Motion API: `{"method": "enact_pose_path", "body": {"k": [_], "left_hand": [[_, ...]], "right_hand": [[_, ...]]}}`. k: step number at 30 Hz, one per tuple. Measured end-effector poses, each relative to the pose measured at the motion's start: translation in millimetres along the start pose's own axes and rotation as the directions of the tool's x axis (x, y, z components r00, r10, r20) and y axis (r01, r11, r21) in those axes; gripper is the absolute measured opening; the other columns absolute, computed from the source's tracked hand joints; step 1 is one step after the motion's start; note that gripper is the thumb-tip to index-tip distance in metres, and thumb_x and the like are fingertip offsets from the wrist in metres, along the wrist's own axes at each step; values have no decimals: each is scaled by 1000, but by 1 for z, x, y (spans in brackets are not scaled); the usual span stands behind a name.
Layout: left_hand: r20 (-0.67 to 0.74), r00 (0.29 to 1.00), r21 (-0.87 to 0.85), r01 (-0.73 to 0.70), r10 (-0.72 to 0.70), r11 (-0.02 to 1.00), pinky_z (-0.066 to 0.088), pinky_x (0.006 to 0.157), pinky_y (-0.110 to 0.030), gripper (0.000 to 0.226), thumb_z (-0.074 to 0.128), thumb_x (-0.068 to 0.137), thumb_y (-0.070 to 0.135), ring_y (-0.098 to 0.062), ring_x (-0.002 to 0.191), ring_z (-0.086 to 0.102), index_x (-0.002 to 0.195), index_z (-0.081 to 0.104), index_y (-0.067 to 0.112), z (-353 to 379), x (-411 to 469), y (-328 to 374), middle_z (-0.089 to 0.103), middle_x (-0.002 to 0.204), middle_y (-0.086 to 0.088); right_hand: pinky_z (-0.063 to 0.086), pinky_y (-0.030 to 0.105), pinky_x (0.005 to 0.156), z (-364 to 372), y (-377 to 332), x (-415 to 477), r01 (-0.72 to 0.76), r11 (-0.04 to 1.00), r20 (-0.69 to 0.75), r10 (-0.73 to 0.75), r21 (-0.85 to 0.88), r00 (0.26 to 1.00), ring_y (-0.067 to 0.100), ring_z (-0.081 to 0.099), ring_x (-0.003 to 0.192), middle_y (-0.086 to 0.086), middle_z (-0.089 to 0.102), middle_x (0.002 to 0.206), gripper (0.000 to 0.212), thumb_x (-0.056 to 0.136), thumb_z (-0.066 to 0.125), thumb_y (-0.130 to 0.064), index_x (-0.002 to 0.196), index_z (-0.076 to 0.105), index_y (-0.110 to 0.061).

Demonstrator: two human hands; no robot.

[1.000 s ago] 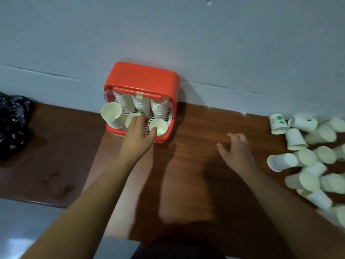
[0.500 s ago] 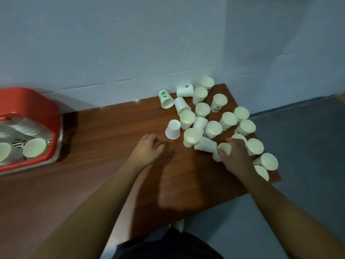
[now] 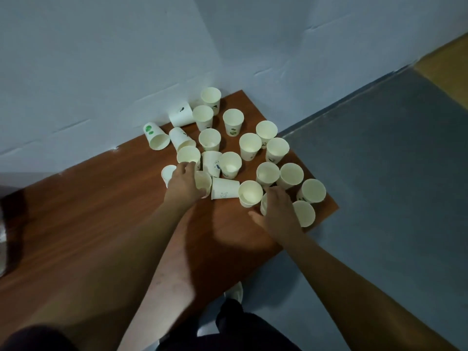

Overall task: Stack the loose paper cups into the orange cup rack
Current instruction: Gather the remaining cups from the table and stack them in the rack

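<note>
Left hand grips a cup amid loose cups; right hand covers a second cup near the table's front edge, grip indeterminate.

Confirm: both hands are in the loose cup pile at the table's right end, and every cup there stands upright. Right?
Not every cup: the head view shows several lying on their sides, such as the green-dotted cup by the wall and the printed cup between the hands. The left hand and right hand are indeed in the pile.
</note>
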State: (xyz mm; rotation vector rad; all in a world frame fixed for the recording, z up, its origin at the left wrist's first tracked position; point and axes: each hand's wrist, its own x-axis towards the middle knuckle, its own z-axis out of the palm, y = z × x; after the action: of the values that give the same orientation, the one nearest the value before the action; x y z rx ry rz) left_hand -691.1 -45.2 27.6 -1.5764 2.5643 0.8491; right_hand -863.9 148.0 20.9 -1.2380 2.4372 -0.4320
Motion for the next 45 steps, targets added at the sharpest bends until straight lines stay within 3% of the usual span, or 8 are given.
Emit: {"method": "enact_pose_path", "body": {"k": [8, 15, 23, 27, 30, 34, 40, 45], "left_hand": [[49, 990, 232, -138, 130, 963, 37, 106, -46, 81, 73, 80, 50, -29, 127, 48, 144, 41, 12, 20, 28, -11, 51, 140, -9], [97, 955, 431, -294, 280, 853, 28, 110, -45, 73, 68, 84, 45, -28, 133, 41, 145, 43, 13, 23, 32, -24, 48, 145, -7], [-37, 954, 252, -279, 297, 927, 44, 96, -48, 72, 76, 76, 45, -33, 117, 52, 135, 54, 10, 10, 15, -37, 57, 129, -11], [-80, 981, -27, -177, 174, 984, 47, 99, -45, 75, 80, 75, 44, -29, 119, 51, 137, 52, 13, -12, -5, -51, 54, 129, -8], [-143, 984, -122, -127, 109, 984, 44, 95, -34, 73, 80, 77, 43, -19, 115, 50, 138, 51, 17, -34, -24, -62, 51, 126, -1], [-290, 955, -239, -2, -69, 971, 36, 95, -24, 69, 81, 77, 42, -12, 116, 47, 136, 53, 18, -68, -61, -93, 51, 127, 3], [-469, 798, -412, 183, -380, 893, 35, 92, -19, 66, 82, 77, 37, -6, 109, 47, 134, 55, 16, -110, -143, -172, 54, 124, 0], [-540, 617, -538, 270, -573, 798, 40, 96, -28, 62, 82, 76, 36, -18, 115, 51, 129, 58, 17, -134, -222, -254, 56, 124, -4]], "right_hand": [[33, 43, 115, 29, -23, 52, 184, 958, 88, -168, -221, 982, 30, 36, 140, 12, 36, 152, 91, 81, 73, -50, 151, 28, -13], [38, 40, 109, 36, -20, 67, 292, 894, 159, -251, -339, 955, 29, 48, 127, 11, 50, 138, 74, 84, 69, -37, 146, 38, -11], [47, 37, 89, 14, -42, 54, 295, 923, 39, -295, -245, 955, 27, 58, 105, 8, 61, 115, 64, 76, 78, -39, 128, 55, -11], [46, 35, 93, -12, -63, 41, 180, 980, 26, -179, -79, 984, 23, 52, 118, 5, 57, 127, 69, 78, 77, -44, 133, 49, -15], [37, 25, 97, -24, -89, 38, 56, 987, 71, -67, 152, 995, 18, 45, 129, 0, 48, 139, 78, 79, 77, -46, 143, 39, -21], [41, 24, 92, -24, -139, 32, 5, 959, 78, -28, 284, 997, 16, 47, 126, -1, 45, 141, 82, 76, 79, -47, 144, 40, -21], [42, 24, 86, 3, -225, 5, 132, 906, 116, -194, 403, 974, 11, 53, 106, -8, 53, 109, 56, 80, 77, -43, 125, 58, -16], [53, 34, 94, 46, -308, -24, 258, 890, 212, -353, 376, 911, 11, 54, 109, -5, 55, 124, 58, 81, 72, -51, 129, 56, -23]]}}
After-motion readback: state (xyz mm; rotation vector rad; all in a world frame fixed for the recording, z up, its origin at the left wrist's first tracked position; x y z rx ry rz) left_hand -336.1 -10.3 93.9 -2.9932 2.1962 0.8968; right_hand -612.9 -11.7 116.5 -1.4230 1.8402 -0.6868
